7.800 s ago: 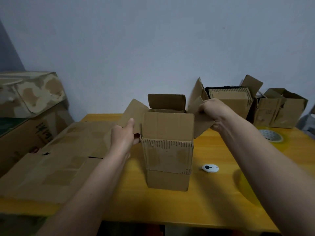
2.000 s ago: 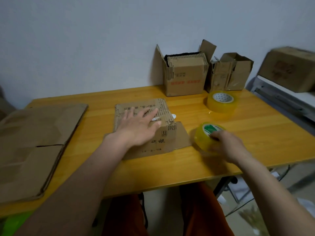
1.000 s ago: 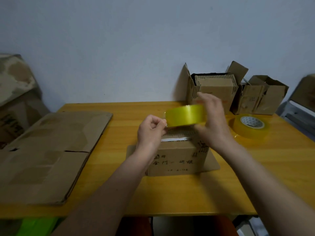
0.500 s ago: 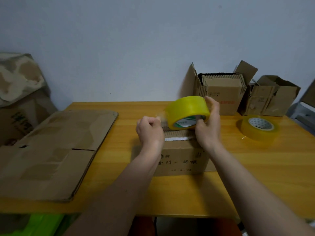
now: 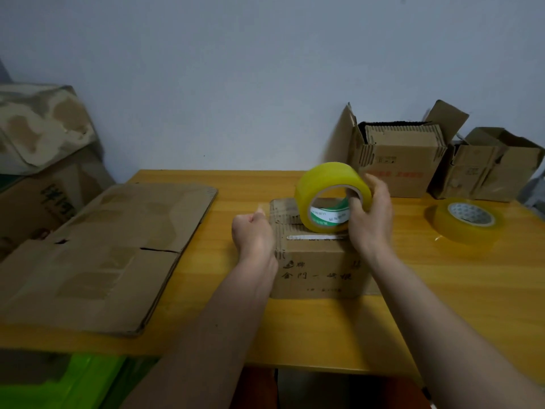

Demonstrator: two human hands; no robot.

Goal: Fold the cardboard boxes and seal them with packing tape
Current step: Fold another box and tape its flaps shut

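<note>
- The table (image 5: 442,290) is yellow wood, with flat cardboard (image 5: 103,255) lying on its left side.
- The box (image 5: 318,261) sits in the middle, folded shut, its top seam running left to right between both hands.
- The tape roll (image 5: 331,196) stands on the box top — the right hand (image 5: 370,219) grips it, fingers through the hole.
- The left hand (image 5: 252,234) is curled at the box's left edge and seems to pinch the loose tape end (image 5: 262,208).
- The tape must lie along that seam.

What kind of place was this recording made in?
Probably a small, improvised packing corner in a room, not a warehouse: one wooden table against a plain wall, flattened cardboard stacked on it, open boxes at the back and a spare tape roll.
</note>
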